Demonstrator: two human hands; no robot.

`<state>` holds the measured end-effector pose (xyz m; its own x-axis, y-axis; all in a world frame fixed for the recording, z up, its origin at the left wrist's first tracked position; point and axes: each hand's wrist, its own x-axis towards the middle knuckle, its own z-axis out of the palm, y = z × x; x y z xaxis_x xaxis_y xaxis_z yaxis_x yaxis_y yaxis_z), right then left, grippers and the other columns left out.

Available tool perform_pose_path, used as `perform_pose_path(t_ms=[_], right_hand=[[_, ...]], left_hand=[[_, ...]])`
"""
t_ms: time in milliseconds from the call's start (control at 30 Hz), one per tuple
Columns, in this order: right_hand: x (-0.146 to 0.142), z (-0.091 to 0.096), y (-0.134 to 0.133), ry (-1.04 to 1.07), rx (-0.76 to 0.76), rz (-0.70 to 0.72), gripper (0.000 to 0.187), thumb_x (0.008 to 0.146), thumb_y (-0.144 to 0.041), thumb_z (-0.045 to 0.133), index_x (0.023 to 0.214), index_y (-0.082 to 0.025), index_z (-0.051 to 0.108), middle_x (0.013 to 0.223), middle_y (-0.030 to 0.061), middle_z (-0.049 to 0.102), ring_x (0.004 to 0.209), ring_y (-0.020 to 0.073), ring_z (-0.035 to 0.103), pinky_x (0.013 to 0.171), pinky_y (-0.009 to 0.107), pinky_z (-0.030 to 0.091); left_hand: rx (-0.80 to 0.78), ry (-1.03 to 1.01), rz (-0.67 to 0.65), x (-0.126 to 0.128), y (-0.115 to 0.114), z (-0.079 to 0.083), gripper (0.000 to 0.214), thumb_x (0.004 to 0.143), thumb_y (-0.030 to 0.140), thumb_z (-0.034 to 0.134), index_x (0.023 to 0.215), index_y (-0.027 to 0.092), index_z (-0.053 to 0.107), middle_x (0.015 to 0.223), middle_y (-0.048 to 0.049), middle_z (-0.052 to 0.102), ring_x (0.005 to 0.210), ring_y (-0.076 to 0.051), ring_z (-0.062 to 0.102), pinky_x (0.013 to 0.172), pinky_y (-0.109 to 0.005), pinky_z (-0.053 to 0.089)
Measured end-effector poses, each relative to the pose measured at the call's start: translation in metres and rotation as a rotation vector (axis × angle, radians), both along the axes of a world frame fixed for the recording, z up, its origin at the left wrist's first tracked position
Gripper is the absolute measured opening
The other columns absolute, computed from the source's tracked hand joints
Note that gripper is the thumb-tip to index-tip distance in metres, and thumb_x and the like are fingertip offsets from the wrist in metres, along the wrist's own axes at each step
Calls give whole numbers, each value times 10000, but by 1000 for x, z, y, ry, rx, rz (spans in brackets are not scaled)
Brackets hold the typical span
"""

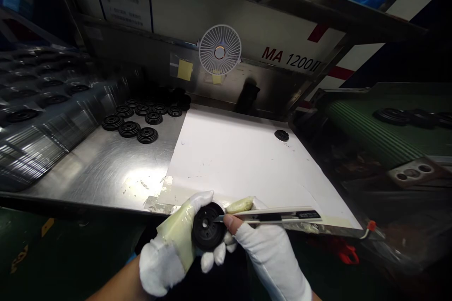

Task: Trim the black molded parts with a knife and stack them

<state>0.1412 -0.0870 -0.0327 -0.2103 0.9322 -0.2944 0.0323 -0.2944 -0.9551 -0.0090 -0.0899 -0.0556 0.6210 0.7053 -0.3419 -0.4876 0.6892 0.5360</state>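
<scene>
My left hand [176, 235], in a white glove with a pale yellow covering, is closed round a black round plastic part [203, 240], its hollow side with a centre hole facing me. Gripped in my right hand [268, 247] is a utility knife [282, 215] with a white and black handle. Its blade points left and reaches over the part's inside; whether it touches is too small to tell. The white right glove leaves the thumb tip bare, and a yellow cover wraps one finger. Both hands are at the table's front edge.
White paper [229, 160] covers the table's middle, with one black part [281, 135] at its right. More black parts [147, 135] stand on the metal tabletop [106, 164]. Stacked clear trays [63, 136] are at left, a green conveyor [374, 127] at right, a small fan [220, 50] behind.
</scene>
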Motion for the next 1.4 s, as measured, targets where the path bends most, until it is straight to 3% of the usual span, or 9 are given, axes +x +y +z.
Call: perform_pose_path(t_ms=[400, 600, 667, 733, 800, 933, 1100, 1200, 1400], right_hand=[[0, 2, 2, 84, -129, 63, 448, 692, -491, 675, 451, -128, 572, 568, 49, 595, 508, 133, 541, 549, 274, 443], [-3, 3, -2, 159, -87, -58, 337, 750, -363, 658, 514, -140, 567, 512, 20, 559, 503, 134, 530, 585, 289, 428], [-2, 5, 0, 195, -48, -65, 292, 757, -338, 652, 551, -146, 577, 528, 18, 565, 522, 141, 532, 595, 296, 434], [0, 7, 4, 236, 30, -121, 202, 737, -312, 672, 629, -155, 607, 604, 18, 596, 573, 148, 539, 620, 297, 445], [3, 11, 8, 252, 111, -226, 133, 701, -277, 703, 691, -175, 618, 645, 0, 603, 586, 136, 524, 620, 282, 444], [5, 17, 7, 284, 109, -331, 130, 681, -234, 710, 689, -212, 583, 488, -60, 483, 443, 96, 401, 468, 246, 375], [-2, 17, 0, 342, 25, -314, 158, 684, -274, 713, 696, -201, 574, 467, -51, 475, 422, 84, 398, 410, 221, 321], [-8, 12, -2, 341, 30, -347, 184, 656, -283, 736, 671, -181, 584, 489, -40, 499, 429, 80, 423, 399, 209, 326], [-7, -4, -1, 325, 10, -346, 274, 587, -373, 778, 639, -176, 595, 388, -35, 513, 335, 86, 428, 314, 181, 285]], left_hand=[[3, -19, 3, 3, 0, 2, 675, 818, 561, 219, 714, 37, 631, 655, -137, 585, 413, -87, 471, 341, -199, 194], [-4, 13, 6, 7, 4, 11, 723, 813, 598, 213, 624, 35, 625, 590, -129, 566, 393, -82, 468, 327, -186, 239], [6, 30, 82, 7, 4, 18, 690, 821, 593, 254, 659, 43, 637, 610, -126, 582, 475, -116, 533, 392, -192, 356], [2, 33, 201, 6, 2, 26, 595, 828, 560, 335, 765, 59, 650, 711, -129, 622, 623, -168, 596, 575, -267, 484], [23, 37, 266, 4, 0, 30, 427, 824, 465, 453, 919, 92, 637, 855, -125, 648, 776, -211, 615, 783, -380, 484], [255, 270, 352, 0, -2, 18, 286, 721, 179, 643, 1006, 177, 625, 996, -75, 651, 957, -222, 581, 921, -372, 404], [483, 287, 521, 2, -4, -11, 249, 785, 218, 551, 1015, 186, 641, 1053, -82, 644, 1022, -240, 553, 928, -366, 400], [467, 200, 527, 6, -5, -13, 241, 779, 237, 564, 1003, 202, 647, 1022, -69, 656, 988, -229, 572, 919, -360, 411], [350, 165, 539, 9, -5, 3, 191, 736, 251, 622, 914, 213, 678, 929, -39, 679, 924, -196, 596, 884, -309, 436]])
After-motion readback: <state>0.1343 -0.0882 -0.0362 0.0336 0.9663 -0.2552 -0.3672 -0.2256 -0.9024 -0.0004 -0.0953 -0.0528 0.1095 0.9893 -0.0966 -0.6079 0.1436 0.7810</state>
